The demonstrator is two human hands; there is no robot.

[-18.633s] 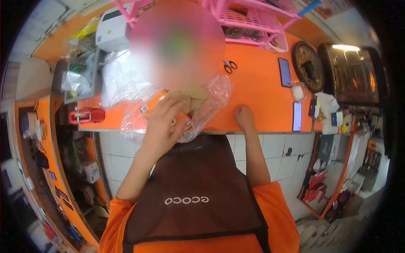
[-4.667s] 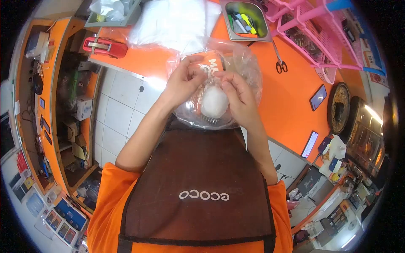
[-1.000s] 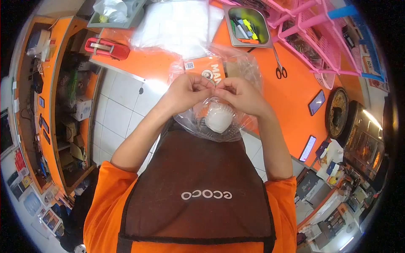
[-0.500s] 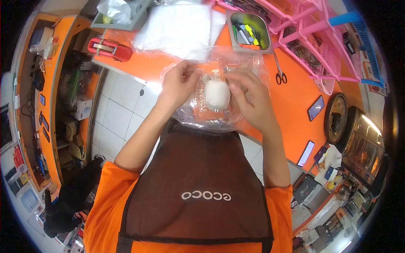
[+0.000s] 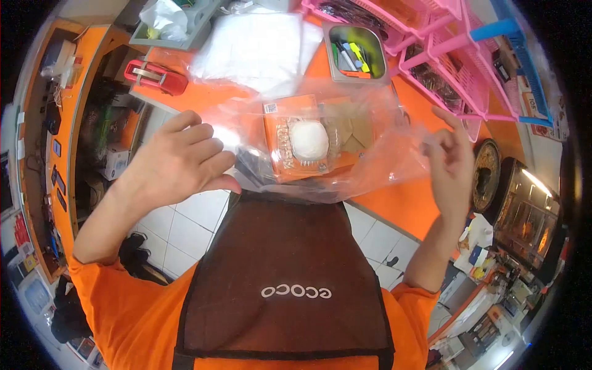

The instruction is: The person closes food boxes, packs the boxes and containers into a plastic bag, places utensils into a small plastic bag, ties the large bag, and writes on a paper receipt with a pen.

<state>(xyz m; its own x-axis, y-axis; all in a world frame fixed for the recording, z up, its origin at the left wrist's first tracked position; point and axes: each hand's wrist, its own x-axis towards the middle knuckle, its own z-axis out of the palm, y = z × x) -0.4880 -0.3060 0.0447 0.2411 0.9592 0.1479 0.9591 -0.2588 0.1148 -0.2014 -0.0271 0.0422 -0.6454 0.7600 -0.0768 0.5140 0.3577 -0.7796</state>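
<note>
A large clear plastic bag (image 5: 383,166) lies spread over the orange table in front of me. My right hand (image 5: 449,154) pinches its right edge and pulls it outward. My left hand (image 5: 185,157) is closed at the bag's left side, fingers curled and thumb stretched toward the film. Between my hands is a clear plastic box (image 5: 285,148) with ridged walls and orange behind it. A white rounded thing (image 5: 309,140) shows in its middle. Beside the box, to the right, is a folded brown paper piece (image 5: 354,126), seen through the film.
A stack of white plastic sheets (image 5: 246,49) lies behind the bag. A red tape dispenser (image 5: 155,77) sits at the left edge, near a grey tray (image 5: 176,40). A metal tin (image 5: 356,54) holds markers. Pink baskets (image 5: 431,58) stand at the back right.
My hands have moved apart from the box, left and right, and the bag's film is now drawn out wide. The brown paper has come into view beside the box.
</note>
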